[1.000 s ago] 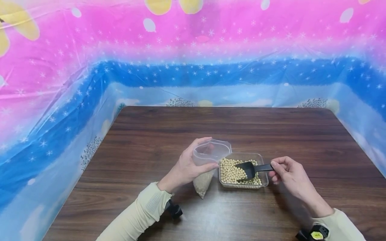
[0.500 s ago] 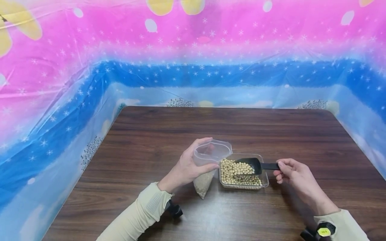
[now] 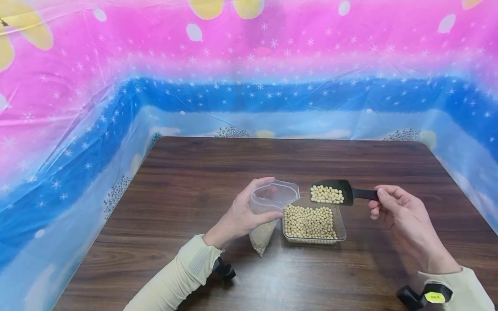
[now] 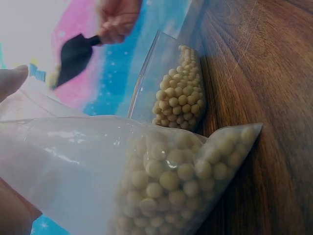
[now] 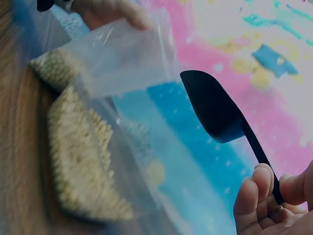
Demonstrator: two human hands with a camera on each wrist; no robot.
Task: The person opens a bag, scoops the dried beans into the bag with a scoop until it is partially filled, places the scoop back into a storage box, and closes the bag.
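Note:
My left hand (image 3: 235,216) holds the mouth of a clear plastic bag (image 3: 261,237) wide, thumb in front and fingers behind. The bag's pointed bottom corner is filled with pale round beans, like soybeans, and meets the table in the left wrist view. Right beside it stands a clear rectangular container (image 3: 340,224) of the same beans (image 3: 309,222). Above the container's far side, my right hand (image 3: 410,220) pinches the handle of a black scoop (image 3: 347,192) between thumb and fingers. The scoop is level and carries a heap of beans; its underside faces the right wrist view.
A dark wood-grain table (image 3: 194,164) lies under everything. Around its far and side edges hangs a pink and blue patterned cloth (image 3: 249,95). Each wrist wears a black device, such as the one (image 3: 225,270) under the left sleeve.
The scoop has come up out of the container with beans in it and moved away from me, above the far rim. My right hand rose with it and shifted right. The left hand stays put.

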